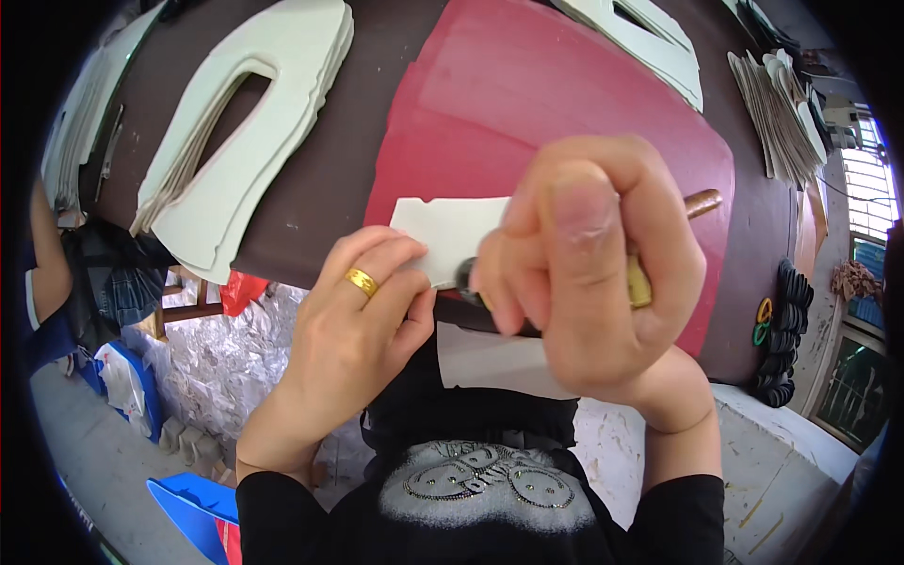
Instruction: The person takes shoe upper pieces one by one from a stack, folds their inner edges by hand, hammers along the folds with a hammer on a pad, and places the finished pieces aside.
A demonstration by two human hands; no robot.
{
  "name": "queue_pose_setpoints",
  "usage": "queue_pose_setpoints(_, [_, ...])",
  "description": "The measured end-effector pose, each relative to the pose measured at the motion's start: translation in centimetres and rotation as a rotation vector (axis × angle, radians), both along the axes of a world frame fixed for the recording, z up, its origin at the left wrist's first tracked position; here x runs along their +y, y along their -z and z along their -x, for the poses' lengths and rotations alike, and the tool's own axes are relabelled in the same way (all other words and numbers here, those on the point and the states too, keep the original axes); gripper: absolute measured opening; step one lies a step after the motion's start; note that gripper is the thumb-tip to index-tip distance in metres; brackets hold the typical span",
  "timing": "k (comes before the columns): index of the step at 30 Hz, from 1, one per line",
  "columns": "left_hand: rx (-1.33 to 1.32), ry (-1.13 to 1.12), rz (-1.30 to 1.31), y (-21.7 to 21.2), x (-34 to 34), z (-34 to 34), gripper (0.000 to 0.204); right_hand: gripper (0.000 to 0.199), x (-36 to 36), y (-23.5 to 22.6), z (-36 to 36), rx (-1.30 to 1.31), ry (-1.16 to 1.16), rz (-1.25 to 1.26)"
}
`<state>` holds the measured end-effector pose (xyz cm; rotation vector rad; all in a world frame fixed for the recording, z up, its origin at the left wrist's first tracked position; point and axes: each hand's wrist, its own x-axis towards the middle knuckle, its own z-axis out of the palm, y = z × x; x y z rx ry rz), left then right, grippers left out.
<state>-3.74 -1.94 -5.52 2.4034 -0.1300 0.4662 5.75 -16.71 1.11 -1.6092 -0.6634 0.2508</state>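
Observation:
A white flat leather-like piece [443, 231] lies at the near edge of a red mat [471, 104]. My left hand [363, 297], with a gold ring, presses its curled fingers on the left part of this piece. Over its right part, my right hand [603, 264] is closed in a raised fist around a tool. A dark round end of the tool [467, 276] shows left of the fist, and a yellowish part [639, 282] shows on the other side; the rest is hidden. A brown rod [702, 202] sticks out behind the fist. Another white piece [499, 363] hangs or lies below the table edge.
White U-shaped pieces [250, 141] are stacked on the brown table [363, 165] at left. More stacks stand at the far right [777, 113] and the top [650, 47]. Black coiled bands [791, 330] hang on the right. A blue container [193, 508] stands lower left.

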Motion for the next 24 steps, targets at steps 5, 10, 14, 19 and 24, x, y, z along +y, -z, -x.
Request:
queue_pose_setpoints(5, [-0.001,0.044,0.083,-0.9,2.1,-2.8,0.018,0.032,-5.4,-2.7,-0.9,-0.153,0.241,-0.257])
queue_pose_setpoints(10, [-0.223,0.369,-0.037,1.0,-4.2,-11.3,0.031,0.03,-10.3,-1.5,-2.5,-0.216,0.525,-0.344])
queue_pose_setpoints(14, [0.307,0.581,0.339,-2.4,-2.6,-8.9,0.018,0.025,-14.9,-0.3,-2.3,-0.066,0.756,-0.444])
queue_pose_setpoints(19, [0.126,-0.149,0.436,-9.1,8.0,-2.0,0.018,0.024,-18.6,0.4,-2.7,-0.014,0.988,-0.468])
queue_pose_setpoints(24, [0.269,-0.469,0.24,-10.2,18.2,-5.8,0.02,0.025,-20.0,1.1,-3.9,0.046,0.958,-0.517])
